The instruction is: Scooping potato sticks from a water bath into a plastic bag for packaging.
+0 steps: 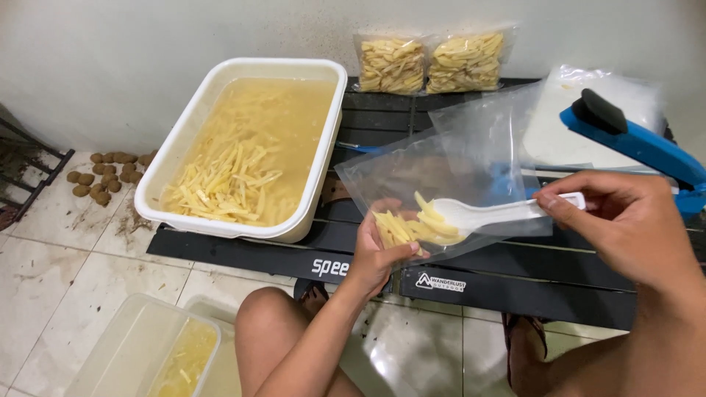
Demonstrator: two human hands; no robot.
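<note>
Head view: left hand (pixel 375 254) closed around bottom of clear bag (pixel 441 184) over black table (pixel 515 283), right hand (pixel 625 220) pinching white spoon (pixel 478 215) tipping potato strips (pixel 415 226) inside; risk of wet strips sliding out or bag slipping from loose grip, judging by its sagging open mouth.

A single head-worn view looks steeply down and forward from just above the seated person's knees (pixel 272 323), close to the low black table (pixel 515 283). It faces the pale wall (pixel 147 44) at the far side (no second view shares the scene).
</note>
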